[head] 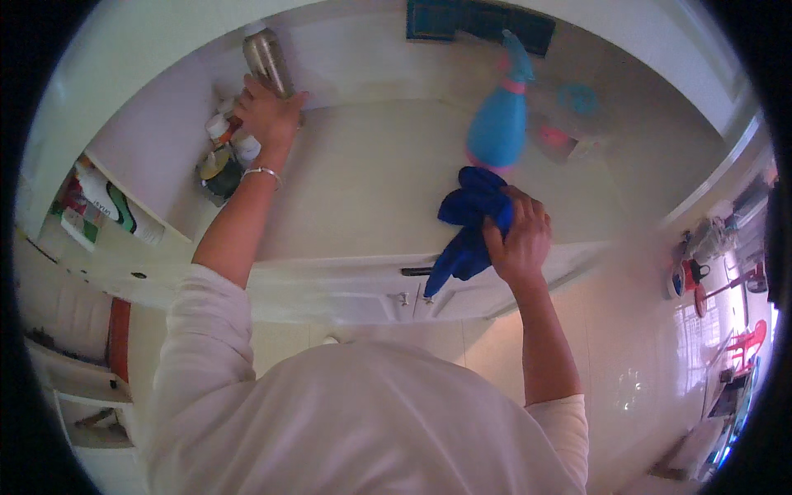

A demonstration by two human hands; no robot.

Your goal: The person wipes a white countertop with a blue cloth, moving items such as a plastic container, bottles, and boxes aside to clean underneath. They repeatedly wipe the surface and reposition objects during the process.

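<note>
My left hand [269, 117] reaches to the back left of a pale cabinet counter [371, 179], thumb and fingers spread across the lower part of a bronze-coloured metal bottle [267, 59]. Whether it grips the bottle is not clear. Under and beside that hand cluster a white-capped jar [218, 128] and a dark glass jar with a yellowish lid [221, 173], partly covered. My right hand [523, 235] holds a crumpled dark blue cloth [473, 216] near the counter's front edge. Just behind the cloth stands a blue spray bottle [498, 127] with a pink collar.
A pink-and-white item [560, 139] sits right of the spray bottle. The niche's curved upper edge [185, 55] arches over the counter. At left, a side compartment holds several packages [102, 195]. Cabinet doors [371, 304] are below; a red chair [748, 343] stands far right.
</note>
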